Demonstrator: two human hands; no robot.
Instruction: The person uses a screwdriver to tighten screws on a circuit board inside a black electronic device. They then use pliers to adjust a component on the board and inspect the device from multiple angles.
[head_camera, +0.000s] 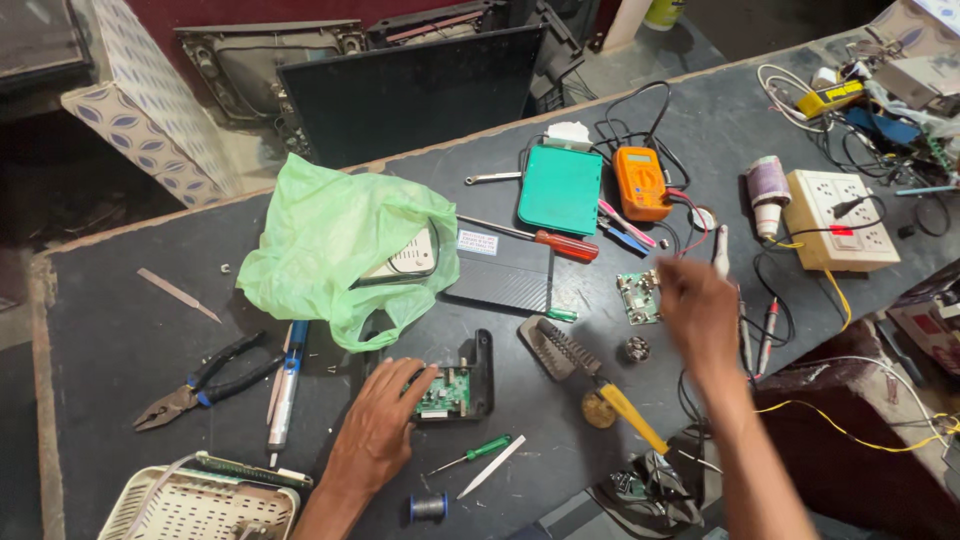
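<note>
While the left hand (378, 432) lies flat, fingers spread, on the green circuit board (446, 392) in its black casing (482, 372), the right hand (698, 312) hovers blurred over the bench; I cannot tell whether its fingers grip anything. From the board, a green plastic bag (335, 240) sits at eleven o'clock, a small green screwdriver (474, 454) at five, and black-handled pliers (205, 382) at nine. An orange multimeter (641, 183) lies at one o'clock.
</note>
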